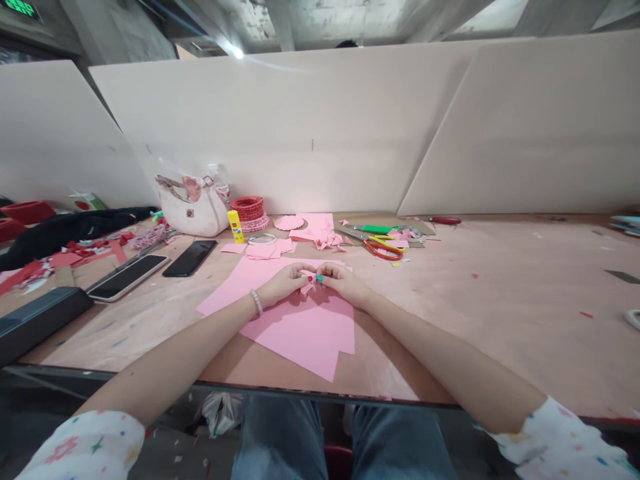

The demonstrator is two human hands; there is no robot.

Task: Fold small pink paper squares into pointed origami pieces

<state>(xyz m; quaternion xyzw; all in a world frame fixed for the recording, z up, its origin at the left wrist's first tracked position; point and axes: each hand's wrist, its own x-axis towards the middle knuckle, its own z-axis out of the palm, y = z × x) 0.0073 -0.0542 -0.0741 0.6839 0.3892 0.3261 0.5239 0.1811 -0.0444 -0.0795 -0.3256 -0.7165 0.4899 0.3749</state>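
Note:
My left hand point(284, 283) and my right hand point(341, 281) meet over a large pink paper sheet point(300, 327) in the middle of the table. Both pinch a small folded pink paper piece point(308, 281) between their fingertips, fingers curled close together. A bead bracelet sits on my left wrist. Both forearms rest on the table's near part.
Behind my hands lie pink paper scraps point(320, 233), orange-handled scissors point(383, 248), a yellow glue stick point(235, 227), a tape ring point(262, 238) and a red woven basket point(249, 209). On the left are a white handbag point(193, 208), two phones point(190, 257) and red scraps point(75, 253). White partition boards point(320, 127) wall the table.

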